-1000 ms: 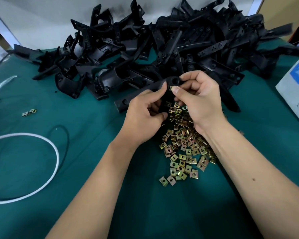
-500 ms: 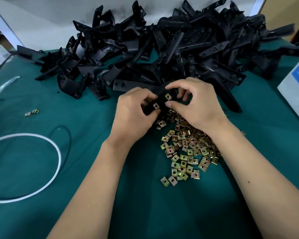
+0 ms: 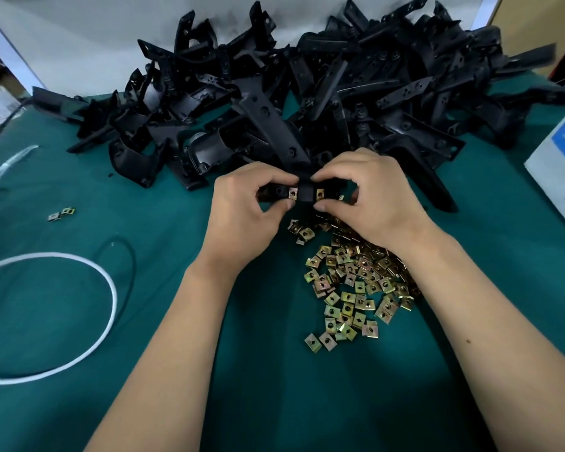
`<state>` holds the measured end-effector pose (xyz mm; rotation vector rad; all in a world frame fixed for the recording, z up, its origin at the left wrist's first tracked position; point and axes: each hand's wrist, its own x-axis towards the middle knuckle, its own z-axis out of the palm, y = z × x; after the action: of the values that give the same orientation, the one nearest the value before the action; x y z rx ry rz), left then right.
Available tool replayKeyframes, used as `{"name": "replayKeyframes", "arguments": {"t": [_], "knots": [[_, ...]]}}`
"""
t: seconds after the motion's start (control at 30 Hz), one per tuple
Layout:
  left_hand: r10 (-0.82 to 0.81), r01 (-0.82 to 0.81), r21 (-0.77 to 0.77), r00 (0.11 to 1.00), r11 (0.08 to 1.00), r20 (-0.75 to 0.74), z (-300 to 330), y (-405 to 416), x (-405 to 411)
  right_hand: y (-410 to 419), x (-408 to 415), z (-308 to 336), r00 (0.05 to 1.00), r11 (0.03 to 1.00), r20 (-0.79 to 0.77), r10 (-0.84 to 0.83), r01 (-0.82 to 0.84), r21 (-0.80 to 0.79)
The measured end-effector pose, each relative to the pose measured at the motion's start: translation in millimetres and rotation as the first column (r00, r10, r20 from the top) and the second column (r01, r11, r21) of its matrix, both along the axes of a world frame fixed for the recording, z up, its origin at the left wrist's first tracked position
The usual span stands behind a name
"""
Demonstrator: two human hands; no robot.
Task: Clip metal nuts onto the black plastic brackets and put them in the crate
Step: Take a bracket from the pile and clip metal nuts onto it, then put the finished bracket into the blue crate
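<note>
Both hands hold one black plastic bracket (image 3: 305, 194) above the green table, its long arm pointing away toward the pile. My left hand (image 3: 242, 210) pinches its left end beside a brass clip nut (image 3: 293, 192) seated on it. My right hand (image 3: 369, 197) pinches the right end next to a second clip nut (image 3: 319, 193). A loose heap of brass clip nuts (image 3: 353, 282) lies just below and under my right wrist. A large pile of black brackets (image 3: 323, 93) fills the back of the table. No crate is in view.
A white cord loop (image 3: 88, 321) and a thin black loop (image 3: 129, 252) lie at the left. Two stray nuts (image 3: 61, 214) sit at the far left. A white box with a blue label (image 3: 561, 168) stands at the right edge.
The bracket has been turned, so its long arm now points away instead of left. Both hands moved apart to its ends, and two nuts now show side by side on it.
</note>
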<state>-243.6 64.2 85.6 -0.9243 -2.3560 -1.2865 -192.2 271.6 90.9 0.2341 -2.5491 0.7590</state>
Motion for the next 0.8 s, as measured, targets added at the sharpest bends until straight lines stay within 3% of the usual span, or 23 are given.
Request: {"name": "replayKeyframes", "arguments": {"t": [0.63,0.8], "knots": [[0.001,-0.011,-0.067,0.99,0.998,-0.143,10,-1,3,-18,1,0,0.994,0.986,-0.065,-0.084,0.074,-0.148],[-0.047,0.028,-0.08,0.966,0.996,-0.253,30,17,28,-23,19,27,0.994,0.996,-0.064,-0.089,0.088,-0.012]]}}
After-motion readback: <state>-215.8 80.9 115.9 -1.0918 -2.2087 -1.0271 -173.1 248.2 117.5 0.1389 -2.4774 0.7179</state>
